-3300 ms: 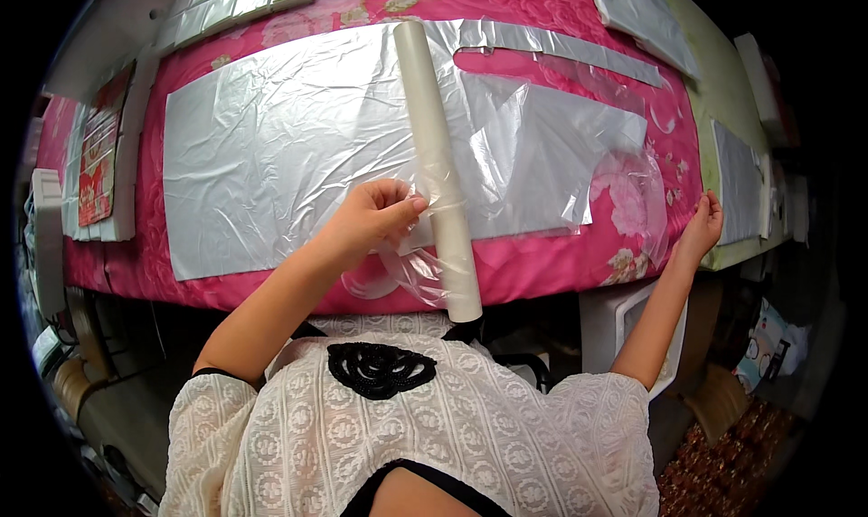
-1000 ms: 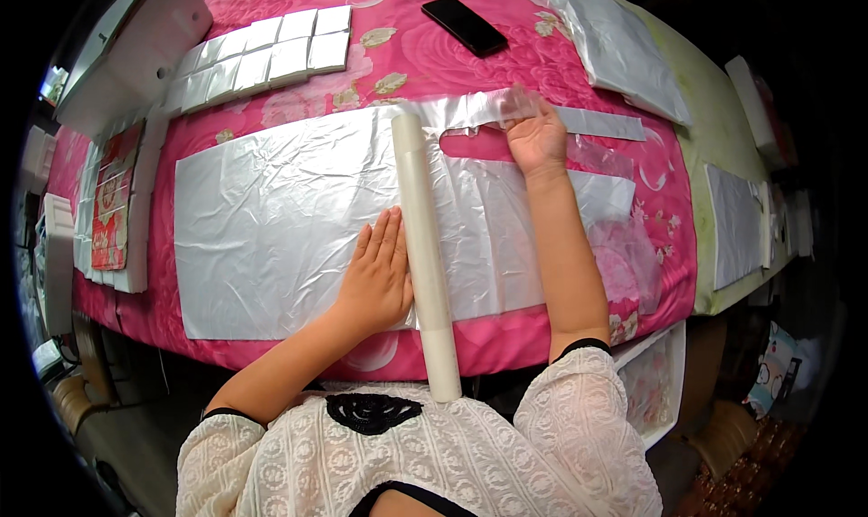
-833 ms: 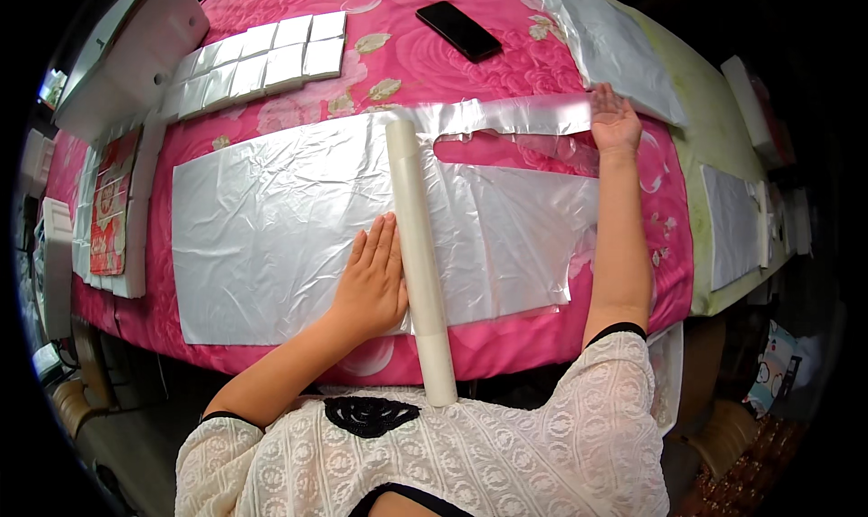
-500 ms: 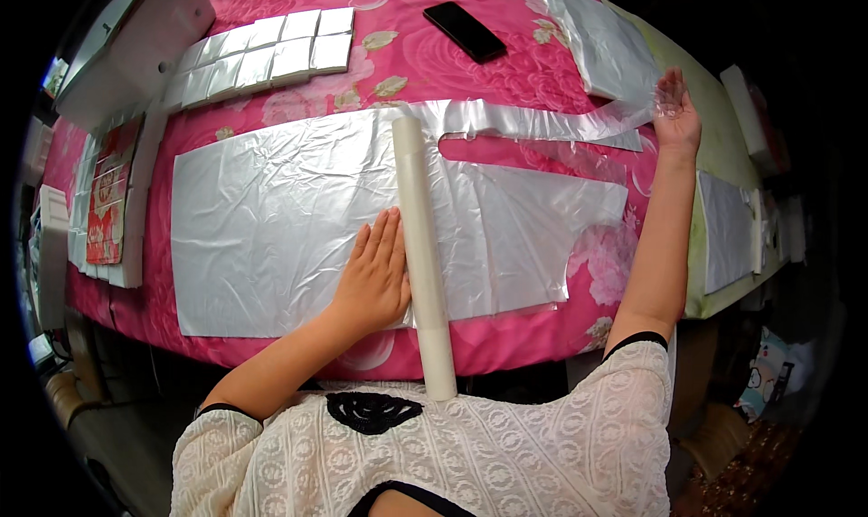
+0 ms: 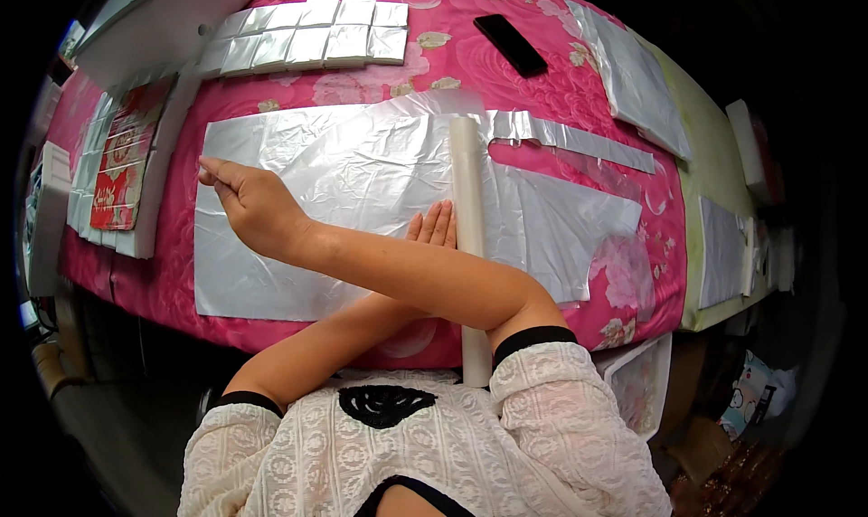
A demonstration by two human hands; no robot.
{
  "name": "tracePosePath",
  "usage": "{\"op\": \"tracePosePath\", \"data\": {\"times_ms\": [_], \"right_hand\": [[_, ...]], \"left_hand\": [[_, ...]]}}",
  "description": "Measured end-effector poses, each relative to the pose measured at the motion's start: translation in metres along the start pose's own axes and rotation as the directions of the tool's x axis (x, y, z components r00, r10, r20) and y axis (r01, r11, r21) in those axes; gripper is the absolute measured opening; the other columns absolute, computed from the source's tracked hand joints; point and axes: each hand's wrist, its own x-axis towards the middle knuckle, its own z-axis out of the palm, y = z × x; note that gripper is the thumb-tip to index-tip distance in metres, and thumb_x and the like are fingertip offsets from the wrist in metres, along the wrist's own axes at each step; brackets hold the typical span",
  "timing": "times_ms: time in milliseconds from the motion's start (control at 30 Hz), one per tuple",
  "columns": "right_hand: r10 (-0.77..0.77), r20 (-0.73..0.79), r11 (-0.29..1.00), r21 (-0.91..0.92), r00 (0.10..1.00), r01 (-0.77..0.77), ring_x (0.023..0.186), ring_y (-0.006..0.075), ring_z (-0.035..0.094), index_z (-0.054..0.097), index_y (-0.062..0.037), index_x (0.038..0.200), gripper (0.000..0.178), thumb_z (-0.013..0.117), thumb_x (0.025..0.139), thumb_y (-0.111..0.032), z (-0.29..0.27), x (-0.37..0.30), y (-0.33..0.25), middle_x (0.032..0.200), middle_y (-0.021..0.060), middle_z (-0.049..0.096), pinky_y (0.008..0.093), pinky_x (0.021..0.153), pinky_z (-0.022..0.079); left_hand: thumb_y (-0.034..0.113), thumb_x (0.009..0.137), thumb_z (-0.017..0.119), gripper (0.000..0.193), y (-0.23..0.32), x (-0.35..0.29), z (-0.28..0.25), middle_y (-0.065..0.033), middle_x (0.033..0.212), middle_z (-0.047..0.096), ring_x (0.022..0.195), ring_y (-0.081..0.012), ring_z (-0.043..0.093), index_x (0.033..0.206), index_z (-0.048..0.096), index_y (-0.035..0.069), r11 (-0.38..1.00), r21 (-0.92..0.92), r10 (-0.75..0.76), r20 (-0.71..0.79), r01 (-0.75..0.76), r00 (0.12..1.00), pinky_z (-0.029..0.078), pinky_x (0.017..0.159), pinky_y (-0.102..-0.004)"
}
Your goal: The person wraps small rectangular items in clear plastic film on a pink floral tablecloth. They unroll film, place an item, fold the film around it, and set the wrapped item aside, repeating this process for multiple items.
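Observation:
A whitish plastic carrier bag (image 5: 298, 286) with a cut-out between its handles lies flat on the pink floral cloth. Across it rests a long pale tube (image 5: 468, 191), its near end by my body. My left hand (image 5: 434, 225) is flat on the bag, fingers stretched out beside the tube, partly hidden under my right forearm. Over my left arm crosses my right arm. My right hand (image 5: 253, 205) is closed, fingertips pinched near the bag's left edge; what they hold, if anything, I cannot make out. Film bulges up along the bag's far edge.
Silvery-white packets (image 5: 327, 42) stand in rows at the far left, near a white box (image 5: 172, 24). A red packet (image 5: 127, 169) lies on a white stack. A black phone (image 5: 511, 45) is at the back. More plastic bags (image 5: 633, 83) lie far right, beside a pale green surface (image 5: 692, 282).
My right hand has swung from the handles at the right across to the bag's left edge, over my left arm. Film at the bag's far edge has shifted leftward.

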Motion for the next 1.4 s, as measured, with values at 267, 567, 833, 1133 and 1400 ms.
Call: {"op": "tracePosePath", "data": {"times_ms": [267, 567, 833, 1133, 1400], "right_hand": [[0.207, 0.237, 0.893, -0.441, 0.949, -0.084, 0.117, 0.0403, 0.045, 0.038, 0.0069, 0.131, 0.058, 0.057, 0.08, -0.013, 0.087, -0.007, 0.045, 0.122, 0.0255, 0.052, 0.0409, 0.099, 0.038], [-0.118, 0.376, 0.584, -0.723, 0.919, 0.37, 0.118, 0.0313, 0.048, 0.055, -0.0005, 0.118, 0.048, 0.067, 0.074, -0.015, -0.08, -0.119, -0.059, 0.123, 0.0133, 0.054, 0.0425, 0.1, 0.037], [0.154, 0.171, 0.355, -0.929, 0.973, 0.107, 0.125, 0.0321, 0.042, 0.054, -0.0013, 0.12, 0.048, 0.064, 0.078, -0.021, -0.184, -0.213, -0.066, 0.129, 0.0154, 0.05, 0.0423, 0.103, 0.035], [0.182, 0.302, 0.414, -0.887, 0.936, 0.206, 0.132, 0.0278, 0.034, 0.053, -0.0092, 0.126, 0.056, 0.055, 0.082, -0.044, -0.177, -0.203, -0.049, 0.14, 0.0078, 0.042, 0.0437, 0.11, 0.019], [0.219, 0.681, 0.976, -0.151, 0.699, -0.158, 0.118, 0.0307, 0.051, 0.057, -0.004, 0.12, 0.051, 0.057, 0.084, -0.04, -0.055, -0.121, -0.048, 0.119, 0.0123, 0.06, 0.0406, 0.101, 0.035]], "left_hand": [[0.025, 0.083, 0.043, 0.065, 0.007, 0.005, 0.001, -0.0274, 0.145, 0.021, 0.138, -0.037, 0.016, 0.134, 0.029, -0.012, 0.999, -0.037, -0.02, 0.167, 0.026, 0.986, 0.012, 0.111, -0.0484], [0.027, 0.085, 0.039, 0.063, 0.006, 0.003, -0.008, -0.0277, 0.144, 0.025, 0.137, -0.0388, 0.019, 0.133, 0.031, -0.011, 0.996, -0.023, -0.081, 0.096, 0.084, 0.992, 0.014, 0.111, -0.0484], [0.031, 0.084, 0.042, 0.071, 0.004, 0.004, -0.006, -0.031, 0.144, 0.018, 0.138, -0.0389, 0.013, 0.137, 0.021, -0.011, 0.998, 0.049, -0.048, 0.137, 0.041, 0.989, 0.01, 0.112, -0.0462], [0.008, 0.084, 0.048, 0.061, -0.051, -0.013, -0.107, -0.0166, 0.144, 0.032, 0.134, -0.0272, 0.03, 0.141, 0.027, 0.001, 0.656, -0.743, -0.258, -0.055, 0.133, 0.964, 0.024, 0.108, -0.0376], [0.01, 0.092, 0.042, 0.041, -0.12, -0.149, -0.184, -0.0132, 0.131, 0.049, 0.123, -0.0222, 0.045, 0.131, 0.042, -0.002, 0.704, -0.557, -0.567, -0.069, 0.44, 0.821, 0.031, 0.104, -0.034]]}}
